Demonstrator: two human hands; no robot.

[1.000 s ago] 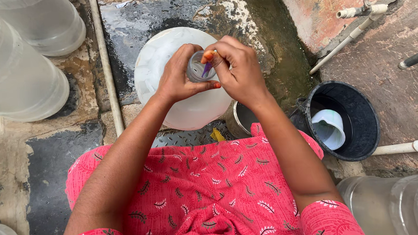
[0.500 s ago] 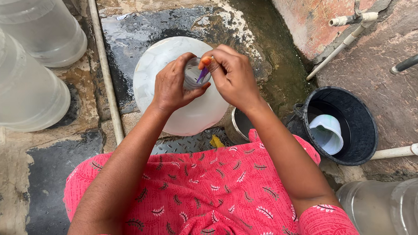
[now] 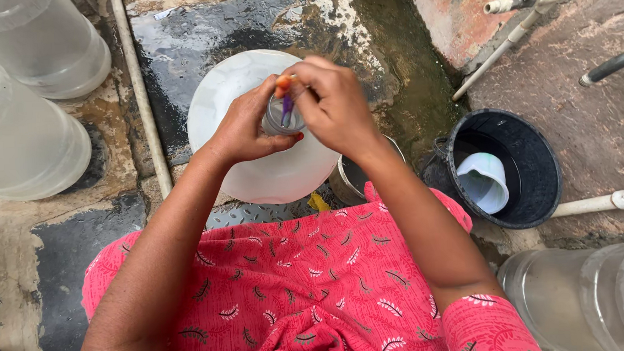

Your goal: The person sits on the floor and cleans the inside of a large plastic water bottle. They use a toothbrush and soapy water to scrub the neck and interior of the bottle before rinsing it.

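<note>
A large translucent white water jug point(image 3: 254, 164) stands upright on the wet stone floor point(image 3: 198, 32), just in front of the person's knees, and its narrow clear neck point(image 3: 281, 120) is where both hands meet. The left hand point(image 3: 242, 129) is wrapped around the neck, fingers curled tight to steady it. The right hand point(image 3: 337, 106) is bunched above the opening, fingertips pinching a thin tool with an orange and purple handle point(image 3: 285, 91) that points down into the mouth; what kind of tool it is cannot be told.

The floor looks slick, dark and patchy with green growth, so the jug could slide if the left hand loosens. The slim tool could slip from wet fingers and drop inside the jug, where the narrow neck would make it hard to reach.

The jug is smooth rounded plastic. To the right sits a round black bucket point(image 3: 538, 142) holding a pale plastic scoop point(image 3: 483, 181). A steel pot point(image 3: 348, 177) peeks out beside the jug. More clear jugs point(image 3: 32, 126) stand at left, beyond a thin pipe point(image 3: 141, 113).
</note>
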